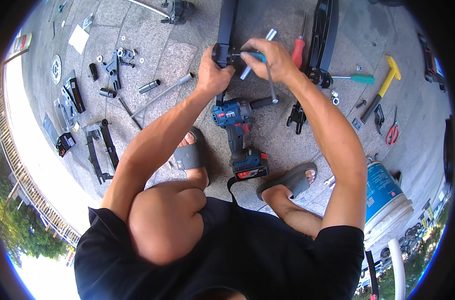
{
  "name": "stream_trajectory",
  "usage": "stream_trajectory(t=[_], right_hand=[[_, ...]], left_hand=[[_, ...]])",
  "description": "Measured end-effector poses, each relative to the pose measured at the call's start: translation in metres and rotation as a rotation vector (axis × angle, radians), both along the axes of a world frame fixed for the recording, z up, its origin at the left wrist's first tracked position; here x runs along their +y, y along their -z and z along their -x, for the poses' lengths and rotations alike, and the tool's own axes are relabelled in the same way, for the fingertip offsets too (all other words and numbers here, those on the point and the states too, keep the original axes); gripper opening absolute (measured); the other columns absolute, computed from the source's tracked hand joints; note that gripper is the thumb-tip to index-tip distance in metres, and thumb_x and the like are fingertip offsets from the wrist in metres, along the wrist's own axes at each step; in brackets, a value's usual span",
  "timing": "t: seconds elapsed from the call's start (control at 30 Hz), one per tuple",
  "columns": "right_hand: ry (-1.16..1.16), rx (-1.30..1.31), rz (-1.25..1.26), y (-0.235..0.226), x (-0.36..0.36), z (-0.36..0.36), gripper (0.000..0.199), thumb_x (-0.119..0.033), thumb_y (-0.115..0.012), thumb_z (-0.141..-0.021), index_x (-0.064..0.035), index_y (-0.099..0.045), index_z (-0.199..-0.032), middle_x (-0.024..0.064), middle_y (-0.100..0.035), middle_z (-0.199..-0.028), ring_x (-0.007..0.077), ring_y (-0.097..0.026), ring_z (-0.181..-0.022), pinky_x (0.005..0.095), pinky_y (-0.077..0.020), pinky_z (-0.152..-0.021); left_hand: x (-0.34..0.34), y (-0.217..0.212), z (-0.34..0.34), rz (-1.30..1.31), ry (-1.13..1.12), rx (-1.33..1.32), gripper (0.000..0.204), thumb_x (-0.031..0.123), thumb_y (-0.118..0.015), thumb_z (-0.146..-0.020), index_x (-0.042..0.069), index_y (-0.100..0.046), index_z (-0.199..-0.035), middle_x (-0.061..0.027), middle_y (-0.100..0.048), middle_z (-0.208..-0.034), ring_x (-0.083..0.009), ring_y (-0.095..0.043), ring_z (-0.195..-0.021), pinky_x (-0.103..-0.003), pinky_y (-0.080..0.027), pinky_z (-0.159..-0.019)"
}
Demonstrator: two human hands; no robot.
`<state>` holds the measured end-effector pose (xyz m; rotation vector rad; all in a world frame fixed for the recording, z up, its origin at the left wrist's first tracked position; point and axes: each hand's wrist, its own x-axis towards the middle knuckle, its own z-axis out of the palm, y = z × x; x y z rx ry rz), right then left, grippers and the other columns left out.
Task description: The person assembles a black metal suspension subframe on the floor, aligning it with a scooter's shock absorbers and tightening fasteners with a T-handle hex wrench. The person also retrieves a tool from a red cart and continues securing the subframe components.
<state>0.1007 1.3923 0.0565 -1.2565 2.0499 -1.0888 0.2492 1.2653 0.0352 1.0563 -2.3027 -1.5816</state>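
While the person squats on rough grey stone paving, the left hand (213,75) wraps tight around the lower end of a black metal arm (226,30), whose long axis runs straight away and gets cut off at the frame's top. The right hand (270,59) pinches a teal-handled tool (258,56) against it; its tip is hidden. Just below the hands lies a blue cordless drill (237,132).

**Colours on the grey stone paving**

Blue-and-black cordless drill (239,136) with red battery tab; red-handled screwdriver (298,52); teal-handled screwdriver (361,78); yellow-handled hammer (385,85); red-handled scissors (392,132); blue-labelled white bucket (385,192); grey rubber sandals (191,155); black metal frame arm (226,31).
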Motion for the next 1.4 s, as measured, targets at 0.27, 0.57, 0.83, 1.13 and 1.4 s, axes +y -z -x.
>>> stream_trajectory(t=[0.27, 0.57, 0.83, 1.13, 1.4], right_hand=[[0.214, 0.253, 0.031, -0.006, -0.006, -0.019, 0.014, -0.019, -0.064, -0.086, -0.0046, -0.064, -0.087, 0.0121, -0.061, -0.078, 0.0339, -0.061, -0.069, 0.0411, -0.0481, -0.059], [0.108, 0.314, 0.160, 0.002, -0.004, -0.013, 0.009, -0.013, -0.063, -0.086, -0.0037, -0.062, -0.084, 0.0115, -0.059, -0.077, 0.0339, -0.060, -0.069, 0.0394, -0.0483, -0.060], [0.255, 0.219, 0.158, 0.013, -0.005, -0.021, 0.012, -0.013, -0.061, -0.088, -0.0014, -0.062, -0.086, 0.0139, -0.060, -0.075, 0.0364, -0.061, -0.069, 0.0405, -0.0480, -0.059], [0.283, 0.248, 0.118, 0.011, -0.004, -0.021, 0.018, -0.020, -0.056, -0.092, -0.0043, -0.061, -0.084, 0.0161, -0.061, -0.073, 0.0392, -0.060, -0.067, 0.0440, -0.0475, -0.058], [0.408, 0.061, -0.258, 0.003, -0.007, -0.022, 0.042, -0.038, -0.039, -0.097, -0.0064, -0.064, -0.083, 0.0232, -0.064, -0.074, 0.0459, -0.061, -0.078, 0.0524, -0.0480, -0.072]], left_hand=[[0.000, -0.007, 0.000, 0.090, 0.031, -0.050, 0.042, 0.008, -0.068, -0.069, 0.001, -0.054, -0.108, -0.0162, -0.060, -0.093, -0.0298, -0.062, -0.086, -0.037, -0.049, -0.079], [-0.001, -0.006, -0.001, 0.069, 0.025, -0.049, 0.044, 0.008, -0.070, -0.067, 0.002, -0.055, -0.108, -0.0176, -0.058, -0.100, -0.0323, -0.060, -0.095, -0.038, -0.048, -0.083], [-0.001, -0.003, 0.000, 0.105, 0.020, -0.050, 0.041, 0.007, -0.069, -0.069, 0.003, -0.057, -0.108, -0.0124, -0.063, -0.094, -0.0255, -0.063, -0.088, -0.035, -0.050, -0.080], [-0.002, -0.001, 0.001, 0.101, 0.041, -0.044, 0.033, 0.007, -0.069, -0.069, 0.003, -0.060, -0.100, -0.0096, -0.064, -0.089, -0.0205, -0.062, -0.084, -0.033, -0.050, -0.078], [0.000, -0.008, 0.001, 0.027, 0.004, -0.030, 0.041, 0.008, -0.067, -0.069, -0.001, -0.055, -0.106, -0.0191, -0.059, -0.097, -0.0343, -0.060, -0.091, -0.039, -0.048, -0.083]])
